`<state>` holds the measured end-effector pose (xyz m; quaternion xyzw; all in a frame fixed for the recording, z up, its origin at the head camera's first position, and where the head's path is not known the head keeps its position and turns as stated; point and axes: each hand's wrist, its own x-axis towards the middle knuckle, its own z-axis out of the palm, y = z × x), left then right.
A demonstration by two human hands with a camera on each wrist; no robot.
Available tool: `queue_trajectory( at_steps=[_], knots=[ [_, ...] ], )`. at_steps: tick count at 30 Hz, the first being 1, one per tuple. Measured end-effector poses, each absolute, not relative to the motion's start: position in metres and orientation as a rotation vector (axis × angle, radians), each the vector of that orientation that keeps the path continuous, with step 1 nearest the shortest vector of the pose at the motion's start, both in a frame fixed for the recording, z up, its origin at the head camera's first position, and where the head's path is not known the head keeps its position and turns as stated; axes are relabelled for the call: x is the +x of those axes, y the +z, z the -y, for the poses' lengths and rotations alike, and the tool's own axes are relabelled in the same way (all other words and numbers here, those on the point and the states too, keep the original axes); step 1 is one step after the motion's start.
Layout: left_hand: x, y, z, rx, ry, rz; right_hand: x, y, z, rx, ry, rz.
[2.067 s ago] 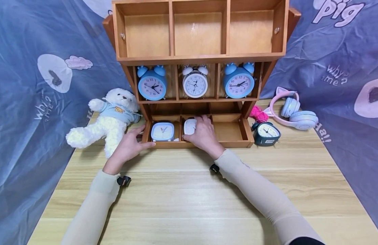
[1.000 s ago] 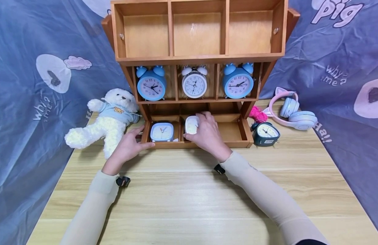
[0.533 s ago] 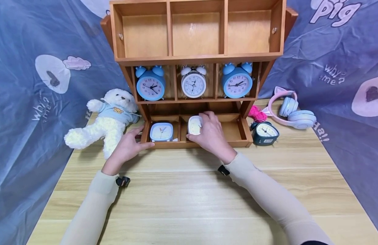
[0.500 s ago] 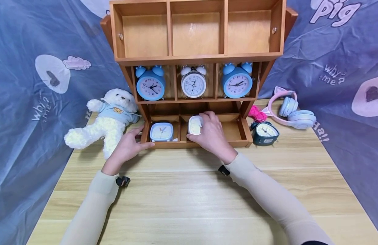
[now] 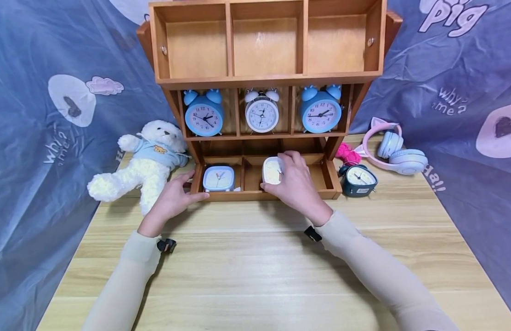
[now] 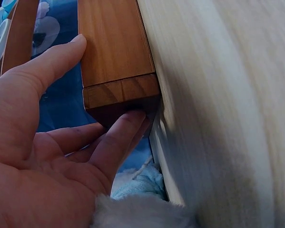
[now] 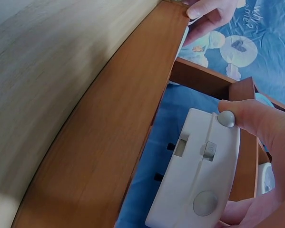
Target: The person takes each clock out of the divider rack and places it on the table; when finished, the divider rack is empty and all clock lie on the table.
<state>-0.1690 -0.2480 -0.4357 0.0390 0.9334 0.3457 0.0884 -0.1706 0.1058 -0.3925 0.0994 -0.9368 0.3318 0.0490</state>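
Right now the white square alarm clock (image 5: 273, 170) is small with rounded corners and a pale cream face; its white plastic back (image 7: 197, 183) shows a round knob, two slider switches and a round disc. It sits above the bottom-row middle compartment of the wooden shelf unit (image 5: 265, 196), near the divider to the right-hand one, held in the right hand (image 5: 296, 186). Fingers curl over the clock's top and side, thumb near the front rail, forearm angling in from lower right. Left hand (image 5: 173, 196) rests flat against the shelf's front-left corner, thumb (image 6: 52, 59) along the front rail, fingers (image 6: 118, 137) tucked under the corner, holding nothing. A blue square alarm clock (image 5: 218, 178) sits in the bottom-left compartment. Teddy bear (image 5: 145, 161) lies just left of the left hand.
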Motion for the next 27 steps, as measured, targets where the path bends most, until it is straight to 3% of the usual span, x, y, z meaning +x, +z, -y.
queue_trajectory(
  at_steps=[27],
  knots=[
    [-0.169,-0.435,0.247,0.105,1.038,-2.763,-0.166,-0.393,-0.146,0.231,0.962,2.895]
  ],
)
